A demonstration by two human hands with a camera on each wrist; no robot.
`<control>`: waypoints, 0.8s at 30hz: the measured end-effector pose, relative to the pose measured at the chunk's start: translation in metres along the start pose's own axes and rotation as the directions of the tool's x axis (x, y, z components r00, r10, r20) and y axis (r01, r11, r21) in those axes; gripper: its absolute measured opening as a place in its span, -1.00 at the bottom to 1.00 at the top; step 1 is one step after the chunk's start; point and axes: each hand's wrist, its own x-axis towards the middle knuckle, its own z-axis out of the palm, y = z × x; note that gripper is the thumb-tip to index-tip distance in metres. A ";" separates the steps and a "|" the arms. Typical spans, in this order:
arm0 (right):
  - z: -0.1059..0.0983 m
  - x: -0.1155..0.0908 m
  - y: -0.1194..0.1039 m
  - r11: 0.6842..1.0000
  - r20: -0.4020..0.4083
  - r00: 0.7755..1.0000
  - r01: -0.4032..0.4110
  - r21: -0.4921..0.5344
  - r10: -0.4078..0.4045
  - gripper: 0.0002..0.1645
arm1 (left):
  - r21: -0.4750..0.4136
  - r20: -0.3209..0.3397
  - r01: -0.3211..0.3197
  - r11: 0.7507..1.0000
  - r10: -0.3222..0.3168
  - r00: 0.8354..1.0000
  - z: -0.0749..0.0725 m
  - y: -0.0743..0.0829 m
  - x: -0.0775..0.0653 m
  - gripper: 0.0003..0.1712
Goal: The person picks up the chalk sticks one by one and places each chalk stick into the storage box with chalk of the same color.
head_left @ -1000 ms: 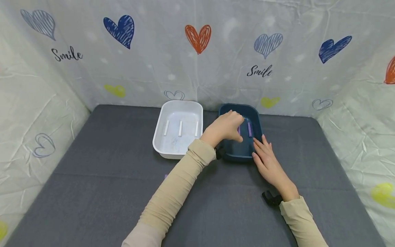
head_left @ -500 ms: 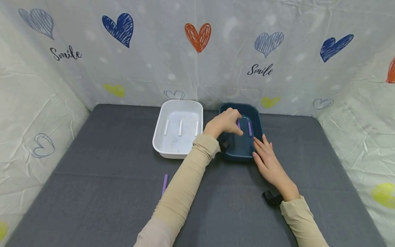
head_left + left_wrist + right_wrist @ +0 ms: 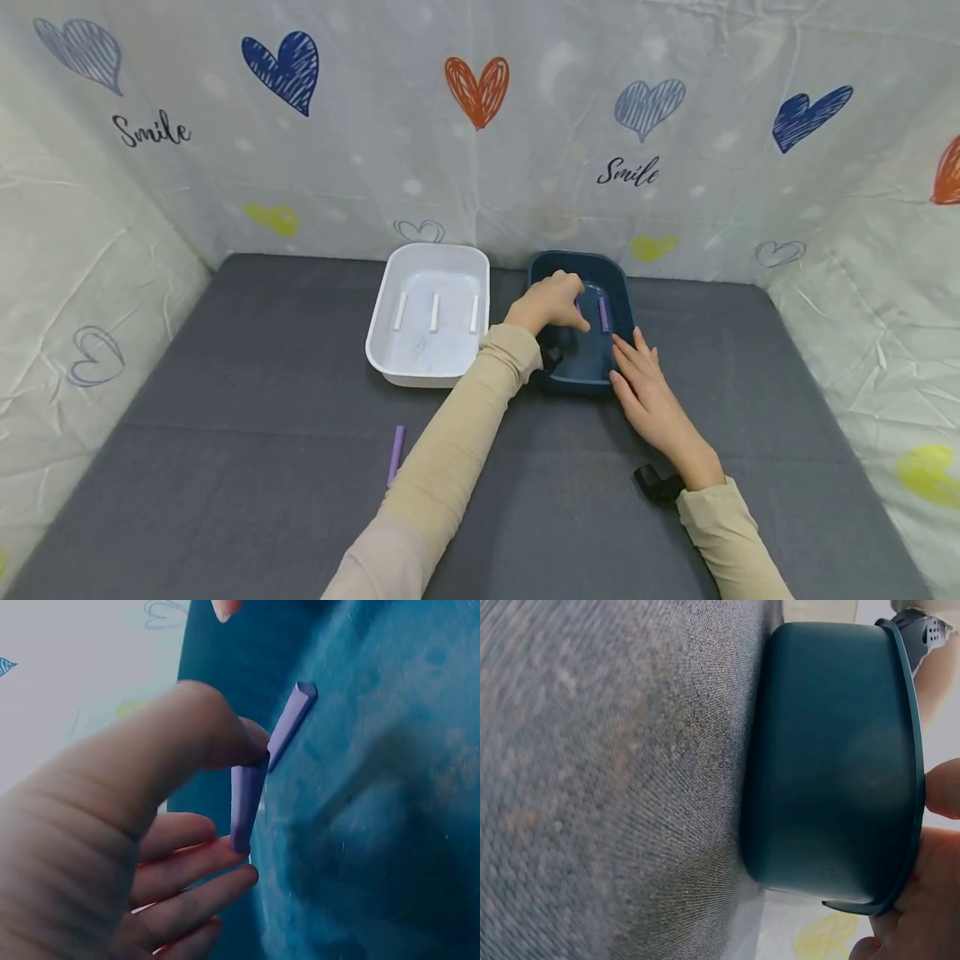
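Note:
My left hand (image 3: 551,302) is inside the dark blue tray (image 3: 581,385). In the left wrist view its thumb and fingertips pinch a slim purple stick (image 3: 246,806). A second purple stick (image 3: 294,720) lies on the tray floor just beyond it. My right hand (image 3: 652,400) rests on the tray's right side with fingers fairly straight. In the right wrist view, that hand's thumb and fingers touch the rim of the tray. Another purple stick (image 3: 396,454) lies on the table, partly covered by the left sleeve.
A white tray (image 3: 378,358) stands left of the blue one, with three white sticks (image 3: 434,313) lying in it. Grey cloth (image 3: 247,500) covers the table. A curtain printed with hearts (image 3: 360,150) closes off the back and sides.
My left hand has shifted slightly within the blue tray, and its forearm has moved right, uncovering more of the purple stick on the table. The right hand stays at the tray's side.

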 end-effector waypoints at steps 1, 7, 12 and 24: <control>0.000 0.000 0.000 1.000 0.000 1.000 -0.001 0.000 0.001 -0.39 | 0.006 0.001 -0.002 1.000 0.002 1.000 0.002 0.000 0.001 -0.21; 0.000 0.000 0.000 1.000 -0.003 1.000 -0.007 -0.006 0.007 -0.39 | 0.063 0.030 -0.023 0.998 0.021 0.999 0.005 -0.002 0.005 -0.25; 0.001 0.000 0.001 1.000 0.001 1.000 -0.012 -0.010 0.012 -0.39 | 0.136 0.063 -0.037 0.990 0.029 0.998 0.010 -0.004 0.008 -0.31; 0.000 0.001 0.003 1.000 0.007 1.000 -0.013 -0.010 0.013 -0.39 | 0.137 0.060 -0.031 0.990 0.022 0.998 0.017 -0.002 0.015 -0.57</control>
